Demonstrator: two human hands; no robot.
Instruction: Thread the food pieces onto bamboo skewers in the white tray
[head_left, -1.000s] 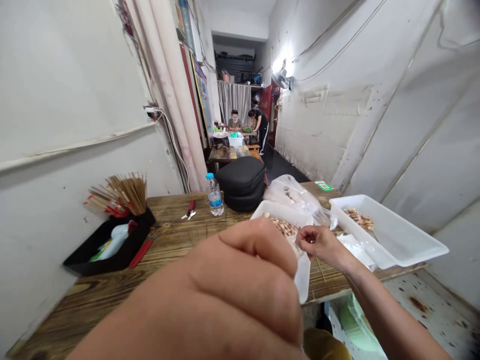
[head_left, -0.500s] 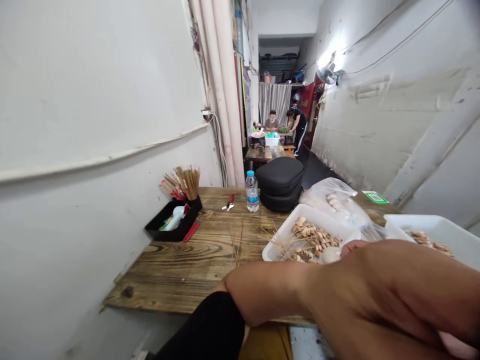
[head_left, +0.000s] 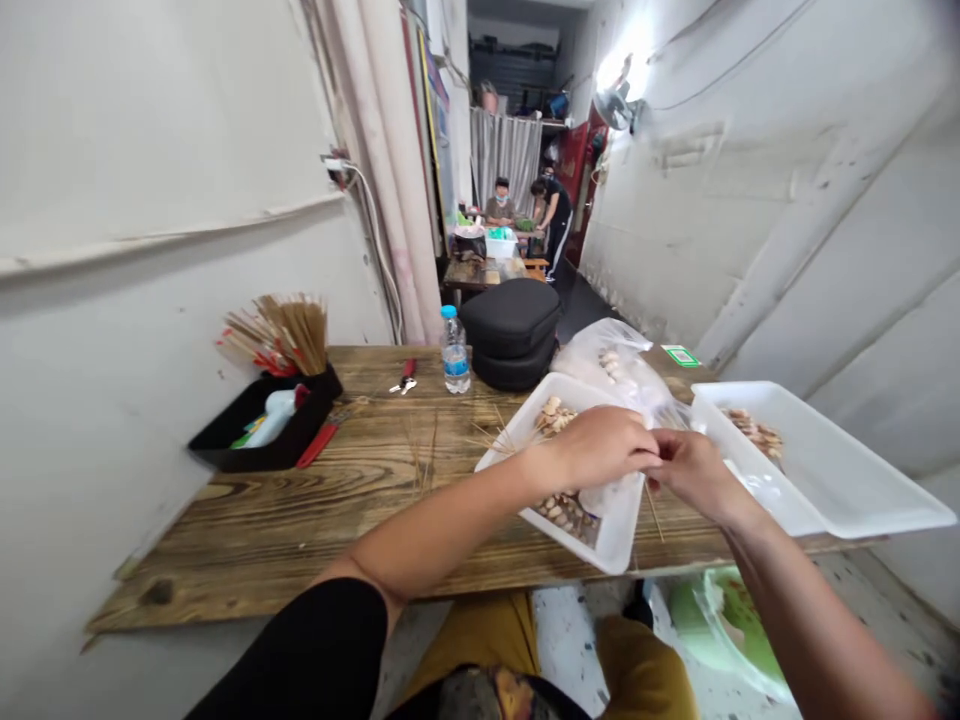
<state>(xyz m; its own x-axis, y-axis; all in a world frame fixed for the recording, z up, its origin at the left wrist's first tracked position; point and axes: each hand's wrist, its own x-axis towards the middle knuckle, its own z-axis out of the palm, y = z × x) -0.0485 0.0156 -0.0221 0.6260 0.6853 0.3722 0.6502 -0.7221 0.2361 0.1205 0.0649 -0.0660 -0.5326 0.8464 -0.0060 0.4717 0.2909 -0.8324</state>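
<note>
My left hand (head_left: 606, 442) and my right hand (head_left: 691, 472) meet over the right side of a white plastic tray (head_left: 624, 545), fingertips pinched together and touching. A thin bamboo skewer (head_left: 655, 513) slants down from under my right fingers; its upper end is hidden by them. Whatever is between my left fingertips is hidden. Inside the tray are small pale-brown food pieces (head_left: 568, 514) and something white, partly covered by my left forearm. Several bamboo skewers (head_left: 495, 440) stick out over the tray's left rim.
Right of my hands stands a second white tray (head_left: 847, 470) with food pieces. Behind are a plastic bag (head_left: 611, 365), a black case (head_left: 511, 335) and a water bottle (head_left: 454, 352). Keys (head_left: 406, 378) and a black box (head_left: 255, 425) are left. A green bucket (head_left: 720, 625) stands below. Two people are far back.
My left arm has drawn back from close before the camera, where it hid much of the right side. Both hands now show, fingertips together over the tray. The view has turned right and downward.
</note>
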